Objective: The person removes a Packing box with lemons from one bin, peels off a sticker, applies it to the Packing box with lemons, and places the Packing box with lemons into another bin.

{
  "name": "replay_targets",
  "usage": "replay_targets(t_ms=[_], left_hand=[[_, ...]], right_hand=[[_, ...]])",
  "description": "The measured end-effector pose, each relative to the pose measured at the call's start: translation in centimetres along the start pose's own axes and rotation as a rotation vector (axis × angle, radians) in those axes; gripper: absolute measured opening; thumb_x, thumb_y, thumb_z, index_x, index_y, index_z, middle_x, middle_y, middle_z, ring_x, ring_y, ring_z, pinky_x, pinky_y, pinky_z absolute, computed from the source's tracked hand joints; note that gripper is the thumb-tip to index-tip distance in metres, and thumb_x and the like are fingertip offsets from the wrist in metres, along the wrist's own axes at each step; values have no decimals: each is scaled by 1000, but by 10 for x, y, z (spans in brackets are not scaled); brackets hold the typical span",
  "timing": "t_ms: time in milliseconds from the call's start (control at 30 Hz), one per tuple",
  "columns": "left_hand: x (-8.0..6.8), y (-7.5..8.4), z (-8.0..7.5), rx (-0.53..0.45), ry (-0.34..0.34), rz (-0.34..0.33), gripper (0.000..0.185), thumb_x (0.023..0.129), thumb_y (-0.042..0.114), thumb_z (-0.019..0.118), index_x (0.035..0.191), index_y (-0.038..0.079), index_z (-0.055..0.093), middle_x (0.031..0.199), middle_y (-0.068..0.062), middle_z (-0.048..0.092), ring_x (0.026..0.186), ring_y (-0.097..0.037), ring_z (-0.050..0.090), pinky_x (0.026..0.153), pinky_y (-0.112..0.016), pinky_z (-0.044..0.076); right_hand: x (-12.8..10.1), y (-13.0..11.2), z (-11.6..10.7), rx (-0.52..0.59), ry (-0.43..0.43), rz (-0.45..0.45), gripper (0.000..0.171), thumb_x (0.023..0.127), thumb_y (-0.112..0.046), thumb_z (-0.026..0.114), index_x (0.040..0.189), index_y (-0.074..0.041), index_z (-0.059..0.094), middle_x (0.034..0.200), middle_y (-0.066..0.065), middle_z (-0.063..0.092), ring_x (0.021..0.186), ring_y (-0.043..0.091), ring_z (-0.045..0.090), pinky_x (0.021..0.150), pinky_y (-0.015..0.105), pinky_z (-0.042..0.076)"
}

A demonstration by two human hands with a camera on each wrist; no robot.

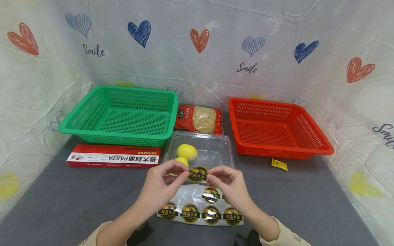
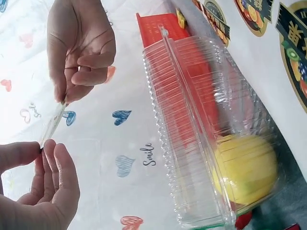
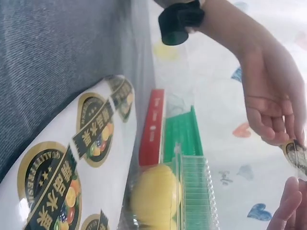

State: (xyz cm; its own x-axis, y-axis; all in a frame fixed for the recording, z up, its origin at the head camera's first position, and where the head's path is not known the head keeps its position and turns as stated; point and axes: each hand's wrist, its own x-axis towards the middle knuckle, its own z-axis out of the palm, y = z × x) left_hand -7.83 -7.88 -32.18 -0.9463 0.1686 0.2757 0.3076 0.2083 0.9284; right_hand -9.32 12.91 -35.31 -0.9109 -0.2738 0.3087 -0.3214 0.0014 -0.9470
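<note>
A round black-and-gold fruit sticker [image 1: 198, 174] is held up by both hands over the near edge of a clear plastic container [image 1: 215, 153]. The left hand [image 1: 160, 182] pinches its left end between thumb and finger, and the right hand [image 1: 233, 184] pinches the right end. In the left wrist view the sticker [image 2: 52, 123] appears nearly edge-on. Two yellow lemons [image 1: 187, 152] show in the left part of the container; the nearer one is partly hidden by the left hand. Below the hands lies a white sheet [image 1: 189, 194] with several similar stickers.
A green basket [image 1: 117, 138] stands at the back left, a red basket [image 1: 280, 150] at the right. Between them lies a red bag [image 1: 187, 119] of pale food. The red-and-white pasta box [image 1: 114, 157] sits before the green basket, a small yellow packet [image 1: 279, 164] before the red one.
</note>
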Motion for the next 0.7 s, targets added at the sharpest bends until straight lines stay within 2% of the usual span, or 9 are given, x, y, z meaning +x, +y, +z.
replay_targets(t_ms=[167, 367, 567, 700], left_hand=[[4, -4, 1, -69, 1, -94, 10, 82, 11, 69, 89, 6, 65, 85, -4, 65, 80, -15, 64, 70, -25, 53], [13, -14, 2, -104, -31, -134, 8, 83, 6, 66, 90, 2, 64, 85, -8, 63, 76, -21, 64, 68, -28, 53], [21, -19, 4, -154, -46, -202, 11, 83, 6, 66, 92, 0, 63, 92, -11, 63, 83, -20, 65, 70, -30, 54], [26, -21, 5, -115, -32, -212, 12, 83, 10, 68, 92, 3, 64, 96, -9, 62, 82, -19, 65, 68, -32, 54]], right_hand=[[4, -1, -1, 42, 32, 81, 16, 82, 1, 65, 94, 11, 62, 79, 0, 65, 68, 17, 63, 59, 28, 52], [10, 5, -3, 47, 74, 164, 18, 82, -4, 66, 94, 9, 63, 75, 1, 65, 68, 16, 62, 59, 28, 51], [17, 9, -6, 34, 99, 170, 17, 83, -7, 66, 93, 7, 63, 73, 4, 63, 66, 19, 61, 58, 28, 51], [22, 10, -9, 26, 112, 154, 16, 83, -5, 66, 93, 7, 63, 75, 8, 63, 63, 19, 59, 55, 27, 51]])
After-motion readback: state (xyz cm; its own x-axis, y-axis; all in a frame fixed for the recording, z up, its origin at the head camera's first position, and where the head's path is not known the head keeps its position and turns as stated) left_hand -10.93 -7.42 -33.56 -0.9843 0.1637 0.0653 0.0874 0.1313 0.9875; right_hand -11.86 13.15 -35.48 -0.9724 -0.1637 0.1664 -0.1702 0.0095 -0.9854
